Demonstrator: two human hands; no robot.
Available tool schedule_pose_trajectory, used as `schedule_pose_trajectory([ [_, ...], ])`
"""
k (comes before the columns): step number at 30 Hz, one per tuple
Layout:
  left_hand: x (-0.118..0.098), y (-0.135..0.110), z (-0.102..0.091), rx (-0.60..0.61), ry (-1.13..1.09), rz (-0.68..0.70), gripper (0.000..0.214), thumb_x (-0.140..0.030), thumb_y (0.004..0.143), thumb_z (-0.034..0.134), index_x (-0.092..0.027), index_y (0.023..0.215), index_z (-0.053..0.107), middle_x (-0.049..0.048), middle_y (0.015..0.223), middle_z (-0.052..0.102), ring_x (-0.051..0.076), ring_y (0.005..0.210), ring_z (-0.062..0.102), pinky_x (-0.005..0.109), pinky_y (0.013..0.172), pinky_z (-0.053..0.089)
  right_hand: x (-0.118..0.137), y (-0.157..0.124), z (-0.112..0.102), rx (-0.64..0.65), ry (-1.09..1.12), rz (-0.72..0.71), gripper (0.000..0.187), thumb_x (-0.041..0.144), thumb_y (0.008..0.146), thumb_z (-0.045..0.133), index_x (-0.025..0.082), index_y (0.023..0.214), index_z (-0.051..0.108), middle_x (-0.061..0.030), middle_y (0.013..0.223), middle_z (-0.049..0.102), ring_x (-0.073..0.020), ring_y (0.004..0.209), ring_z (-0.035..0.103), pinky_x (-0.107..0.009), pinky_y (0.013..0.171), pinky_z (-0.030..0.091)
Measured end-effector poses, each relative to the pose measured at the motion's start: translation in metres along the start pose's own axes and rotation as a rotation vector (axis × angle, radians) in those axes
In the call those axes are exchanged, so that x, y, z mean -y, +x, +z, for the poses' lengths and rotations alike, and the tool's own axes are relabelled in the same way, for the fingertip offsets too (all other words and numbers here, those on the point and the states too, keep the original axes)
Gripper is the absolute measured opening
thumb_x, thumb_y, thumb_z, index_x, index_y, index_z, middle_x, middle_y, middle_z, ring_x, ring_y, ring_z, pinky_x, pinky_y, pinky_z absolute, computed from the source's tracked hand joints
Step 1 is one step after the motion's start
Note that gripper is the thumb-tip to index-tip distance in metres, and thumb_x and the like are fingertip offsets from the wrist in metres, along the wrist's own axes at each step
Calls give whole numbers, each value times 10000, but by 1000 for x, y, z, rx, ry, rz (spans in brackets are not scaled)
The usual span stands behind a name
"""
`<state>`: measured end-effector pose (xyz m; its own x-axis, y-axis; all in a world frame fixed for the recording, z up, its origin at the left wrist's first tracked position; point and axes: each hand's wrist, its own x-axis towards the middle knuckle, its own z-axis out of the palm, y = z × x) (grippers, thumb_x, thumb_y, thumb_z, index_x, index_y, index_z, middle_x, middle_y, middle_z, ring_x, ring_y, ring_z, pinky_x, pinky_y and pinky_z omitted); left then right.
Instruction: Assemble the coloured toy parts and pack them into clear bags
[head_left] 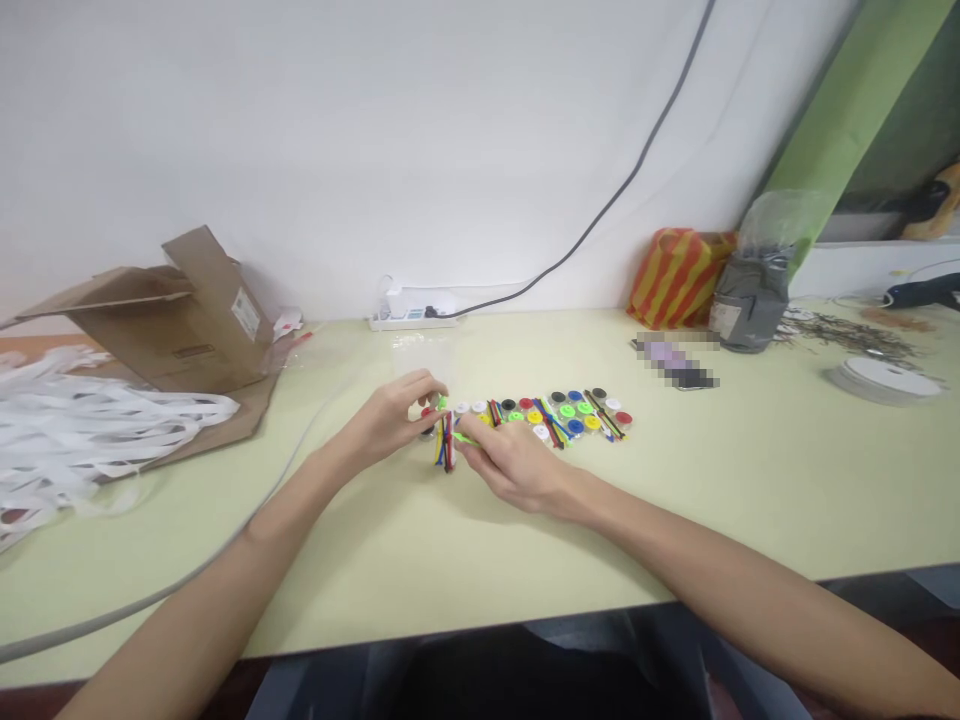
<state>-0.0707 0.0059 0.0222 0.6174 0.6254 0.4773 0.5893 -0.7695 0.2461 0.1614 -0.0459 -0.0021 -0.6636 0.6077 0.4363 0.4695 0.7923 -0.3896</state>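
At the left end of a row of small coloured round pieces (575,426), my left hand (401,408) is closed in a pinch. A bit of lime green shows at its fingertips. Beside it, my right hand (517,462) is closed with a thin lime-green strip (466,439) between thumb and fingers. Right below the fingertips stands a bundle of thin coloured strips (447,447) in yellow, blue, red and black. Further bundles of thin strips (604,414) lie between groups of the round pieces. My right hand hides part of the row.
A grey cable (300,450) crosses the table at left, near white ribbons (97,420) and an open cardboard box (180,325). A power strip (414,318) sits at the wall. Rightward are a striped bag (675,280), a grey bag (750,300) and a white spool (885,380).
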Motion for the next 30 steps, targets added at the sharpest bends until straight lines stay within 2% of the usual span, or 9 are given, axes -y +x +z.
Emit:
schedule_pose_trajectory([
  [4, 1, -2, -2, -21, -54, -98, 91, -277, 902, 622, -198, 924, 583, -14, 799, 588, 123, 710, 541, 252, 660, 436, -8, 0, 0, -30, -53, 19, 225, 275, 1037, 292, 181, 1109, 483, 31, 610, 473, -142, 512, 355, -260, 563, 226],
  [8, 2, -5, -3, -36, -48, -165, 173, -352, 877, 660, -198, 929, 602, -17, 807, 640, 119, 705, 564, 256, 681, 453, -12, 1, -1, -64, -36, 41, 203, 267, 1029, 293, 187, 1042, 478, 34, 604, 443, -138, 513, 343, -258, 566, 223],
  [12, -3, -2, -8, -70, -76, -195, 185, -374, 880, 652, -196, 928, 633, 2, 851, 674, 137, 756, 588, 280, 731, 468, -13, 3, -5, -93, 32, 96, 164, 272, 1024, 309, 205, 982, 453, 53, 575, 397, -136, 490, 325, -258, 565, 228],
  [17, -12, -4, -22, -90, -105, -179, 244, -438, 877, 661, -208, 955, 662, 66, 1042, 688, 201, 985, 610, 334, 845, 489, -13, 4, -10, -125, 50, 142, 150, 277, 1020, 323, 218, 953, 443, 42, 594, 422, -145, 519, 379, -258, 582, 247],
  [20, -17, -16, -25, -73, -84, -170, 223, -423, 881, 665, -203, 916, 664, 61, 970, 654, 181, 910, 584, 314, 802, 472, -13, 4, -10, -132, 36, 136, 157, 278, 1021, 315, 217, 961, 446, 40, 594, 419, -152, 526, 381, -262, 586, 245],
  [23, -21, -33, -19, 14, -98, -223, 186, -380, 896, 636, -199, 931, 660, 13, 823, 617, 145, 761, 527, 279, 711, 433, -12, 4, -8, -131, 24, 116, 164, 286, 1022, 312, 213, 963, 446, 37, 601, 420, -151, 523, 370, -265, 582, 235],
  [27, -23, -44, -3, 116, -162, -281, 179, -362, 885, 615, -198, 950, 648, -2, 818, 619, 133, 730, 515, 267, 685, 420, -11, 3, -7, -118, 20, 101, 172, 286, 1020, 305, 209, 968, 450, 36, 589, 431, -148, 517, 373, -260, 575, 233],
  [30, -21, -44, 6, 123, -183, -292, 179, -353, 871, 611, -193, 952, 622, -5, 813, 600, 133, 728, 515, 268, 681, 413, -11, 3, -7, -120, 33, 99, 161, 280, 1014, 315, 209, 959, 448, 39, 579, 431, -144, 509, 368, -257, 568, 231],
])
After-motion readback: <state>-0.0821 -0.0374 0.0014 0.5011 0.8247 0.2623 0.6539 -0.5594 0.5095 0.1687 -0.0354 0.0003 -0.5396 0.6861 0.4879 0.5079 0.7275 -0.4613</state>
